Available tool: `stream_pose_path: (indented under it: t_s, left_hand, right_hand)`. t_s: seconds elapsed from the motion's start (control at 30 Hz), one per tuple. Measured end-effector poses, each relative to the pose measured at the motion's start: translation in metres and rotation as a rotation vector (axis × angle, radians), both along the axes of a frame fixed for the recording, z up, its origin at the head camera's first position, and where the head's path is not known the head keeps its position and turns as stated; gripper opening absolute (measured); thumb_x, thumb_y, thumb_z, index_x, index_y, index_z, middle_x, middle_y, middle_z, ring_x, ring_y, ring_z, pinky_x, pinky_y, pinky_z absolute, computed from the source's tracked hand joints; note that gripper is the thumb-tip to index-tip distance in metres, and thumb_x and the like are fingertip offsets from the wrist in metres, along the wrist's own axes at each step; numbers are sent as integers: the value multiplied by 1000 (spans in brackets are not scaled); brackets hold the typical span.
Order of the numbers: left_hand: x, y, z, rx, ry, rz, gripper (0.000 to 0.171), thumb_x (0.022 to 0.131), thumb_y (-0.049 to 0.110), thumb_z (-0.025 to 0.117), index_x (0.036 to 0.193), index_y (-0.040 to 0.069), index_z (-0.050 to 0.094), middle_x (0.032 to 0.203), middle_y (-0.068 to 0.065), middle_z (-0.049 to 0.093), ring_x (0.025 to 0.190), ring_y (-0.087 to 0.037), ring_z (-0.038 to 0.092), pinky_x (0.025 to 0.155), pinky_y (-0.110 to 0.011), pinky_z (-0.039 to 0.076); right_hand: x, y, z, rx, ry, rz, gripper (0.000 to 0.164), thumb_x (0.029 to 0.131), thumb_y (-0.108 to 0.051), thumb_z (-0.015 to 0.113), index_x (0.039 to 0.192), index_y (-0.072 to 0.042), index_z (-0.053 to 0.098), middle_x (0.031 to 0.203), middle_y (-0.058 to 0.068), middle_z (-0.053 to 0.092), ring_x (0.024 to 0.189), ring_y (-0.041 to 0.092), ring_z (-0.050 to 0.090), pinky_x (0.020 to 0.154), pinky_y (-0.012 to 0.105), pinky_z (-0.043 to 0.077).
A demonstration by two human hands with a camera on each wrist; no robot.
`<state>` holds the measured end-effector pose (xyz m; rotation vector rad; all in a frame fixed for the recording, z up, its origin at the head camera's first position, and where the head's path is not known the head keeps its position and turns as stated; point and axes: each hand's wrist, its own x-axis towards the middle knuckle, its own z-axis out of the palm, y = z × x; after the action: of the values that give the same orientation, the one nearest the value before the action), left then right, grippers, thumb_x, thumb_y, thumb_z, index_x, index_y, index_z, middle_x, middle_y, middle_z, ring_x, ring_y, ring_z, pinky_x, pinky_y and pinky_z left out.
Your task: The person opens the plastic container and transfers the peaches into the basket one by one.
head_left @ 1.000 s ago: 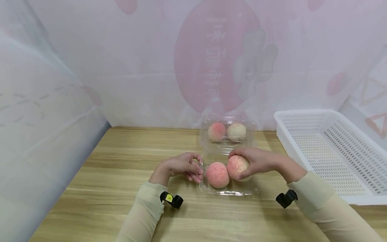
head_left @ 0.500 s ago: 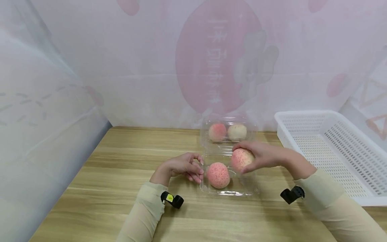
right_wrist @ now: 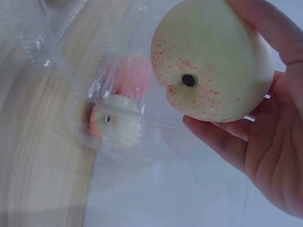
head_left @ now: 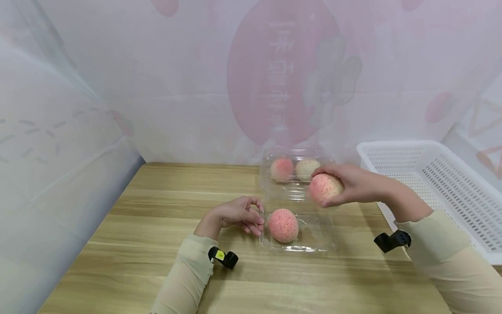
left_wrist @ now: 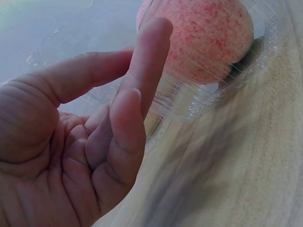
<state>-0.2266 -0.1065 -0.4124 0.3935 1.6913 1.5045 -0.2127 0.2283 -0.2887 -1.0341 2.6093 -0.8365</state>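
My right hand (head_left: 358, 187) grips a peach (head_left: 325, 190), pink on one side and pale on the other, raised over the back right of an open clear plastic clamshell box (head_left: 313, 233). In the right wrist view, the dark stem hole of this peach (right_wrist: 213, 66) faces the camera, with fingers and thumb around its sides. A speckled pink peach (head_left: 283, 225) sits in the left half of the box. At the box's left edge, the thumb and fingertips of my left hand (head_left: 241, 216) pinch the rim; the thumb tip is hidden in the left wrist view.
Directly behind the box, two more peaches (head_left: 282, 170) show through clear plastic (head_left: 292, 152) near the back curtain. A white perforated basket (head_left: 392, 218) stands on the right of the wooden table (head_left: 157, 209), partly covered by my right forearm.
My right hand has lifted the right peach out of the clamshell box, moving it back and slightly right. The left hand and the other peach stay put.
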Motion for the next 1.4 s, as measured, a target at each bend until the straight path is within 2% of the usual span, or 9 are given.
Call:
stream_pose_path:
  t_s: [0.27, 0.47, 0.63, 0.77, 0.87, 1.0, 1.1, 1.3, 1.4]
  left_hand:
    - [1, 2, 1, 2, 4, 2, 32, 92, -3, 60, 117, -2, 41, 77, -4, 74, 65, -13, 72, 52, -20, 52]
    - [0, 3, 0, 7, 8, 4, 28, 92, -3, 60, 114, 2, 43, 77, -4, 74, 64, -13, 72, 51, -20, 51]
    - [1, 3, -1, 8, 3, -1, 28, 92, -3, 60, 113, 2, 43, 77, -4, 74, 64, -13, 72, 51, -20, 51]
    - [1, 2, -1, 11, 3, -4, 29, 92, -2, 61, 114, 1, 42, 77, -4, 74, 65, -13, 72, 52, -20, 51]
    - [2, 1, -2, 10, 4, -2, 30, 92, -2, 61, 115, 0, 42, 77, -4, 74, 65, -13, 72, 52, -20, 51]
    - [3, 0, -2, 10, 2, 0, 29, 93, -2, 61, 115, 1, 43, 78, -4, 74, 65, -13, 72, 52, -20, 51]
    - [4, -1, -3, 12, 2, 1, 28, 93, -2, 60, 114, 3, 43, 77, -4, 74, 65, -13, 72, 52, -20, 51]
    - [6, -2, -3, 20, 7, -8, 25, 93, -3, 59, 110, 5, 44, 77, -3, 73, 65, -13, 72, 52, -20, 51]
    - [6, -2, -3, 20, 11, -7, 25, 93, -3, 59, 111, 5, 43, 77, -3, 74, 65, -13, 72, 52, -20, 51]
  right_hand:
    - [-1, 18, 15, 2, 32, -72, 63, 77, -27, 86, 130, -12, 56, 122, 9, 64, 100, 24, 63, 79, 37, 55]
    - [-1, 36, 25, 25, 95, -121, 66, 77, -27, 87, 133, -14, 55, 121, 8, 65, 96, 20, 63, 76, 30, 55]
    - [-2, 50, 28, 38, 119, -165, 67, 79, -25, 86, 136, -14, 53, 126, 11, 63, 97, 21, 62, 73, 27, 54]
    - [-2, 58, 29, 50, 108, -238, 68, 77, -25, 86, 136, -16, 53, 128, 12, 62, 97, 24, 62, 71, 29, 54]
    - [-1, 65, 29, 59, 122, -296, 68, 75, -27, 88, 133, -18, 55, 126, 10, 63, 94, 20, 62, 71, 28, 53]
    - [-1, 80, 29, 53, 174, -341, 68, 72, -24, 90, 131, -18, 57, 120, 10, 65, 89, 7, 59, 70, 22, 51]
    - [-3, 93, 29, 32, 203, -373, 68, 70, -19, 91, 130, -18, 59, 114, 4, 65, 86, 2, 56, 70, 19, 48]
    - [-4, 117, 29, -3, 219, -420, 68, 72, -13, 89, 132, -15, 58, 100, -24, 59, 84, -1, 55, 69, 11, 43]
    - [-6, 127, 29, -15, 221, -442, 68, 73, -11, 87, 133, -13, 56, 98, -28, 57, 83, -2, 54, 69, 10, 41]
